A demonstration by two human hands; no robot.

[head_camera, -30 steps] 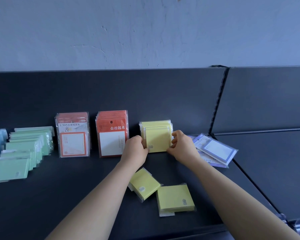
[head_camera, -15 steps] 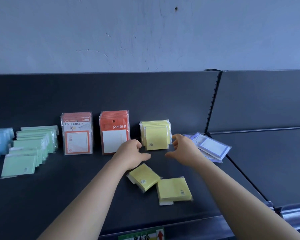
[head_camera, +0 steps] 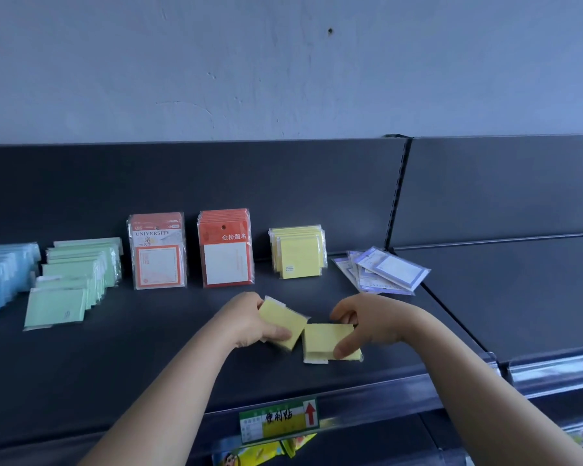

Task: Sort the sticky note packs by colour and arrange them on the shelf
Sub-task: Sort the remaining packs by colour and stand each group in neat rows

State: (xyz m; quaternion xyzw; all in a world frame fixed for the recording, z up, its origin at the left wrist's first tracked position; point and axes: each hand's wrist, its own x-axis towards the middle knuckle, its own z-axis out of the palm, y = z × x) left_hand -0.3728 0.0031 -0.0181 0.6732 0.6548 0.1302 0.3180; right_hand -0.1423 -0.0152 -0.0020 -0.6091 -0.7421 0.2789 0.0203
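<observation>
Two loose yellow sticky note packs lie near the front of the dark shelf [head_camera: 115, 358]. My left hand [head_camera: 246, 322] grips the left yellow pack [head_camera: 283, 322], thumb on its top face. My right hand [head_camera: 367, 321] pinches the right yellow pack [head_camera: 323, 338] between thumb and fingers. Behind them a row of yellow packs [head_camera: 298, 252] stands upright against the back panel. Further left stand two red rows, one with red Chinese lettering [head_camera: 225, 247] and one marked UNIVERSITY [head_camera: 157, 250].
Green packs [head_camera: 71, 280] and blue packs [head_camera: 4, 274] are fanned out at the far left. Purple packs [head_camera: 384, 270] lie flat at the right, by the shelf divider. A green-yellow price label [head_camera: 278, 418] sits on the front rail.
Both hands left the upright yellow row and came back toward me. Each now holds one of the two loose yellow packs. The view has tilted down, showing the front rail.
</observation>
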